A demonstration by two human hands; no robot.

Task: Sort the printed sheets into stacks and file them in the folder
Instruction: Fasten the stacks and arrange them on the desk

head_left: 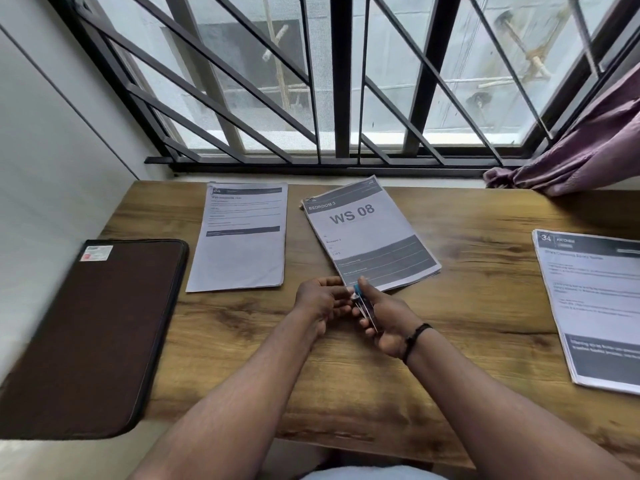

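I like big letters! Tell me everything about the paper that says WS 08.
The WS 08 stack is several white printed sheets, the top one headed BEDROOM 3 on a grey band, with a dark grey block lower down. It lies flat on the wooden table, turned at a slant, between two other paper piles. Its edges look slightly fanned. The hands, holding a small blue-tipped tool, meet its near corner.

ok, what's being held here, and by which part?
A small stapler-like tool with a blue tip, gripped along its body by the right hand; left hand touches its front end.
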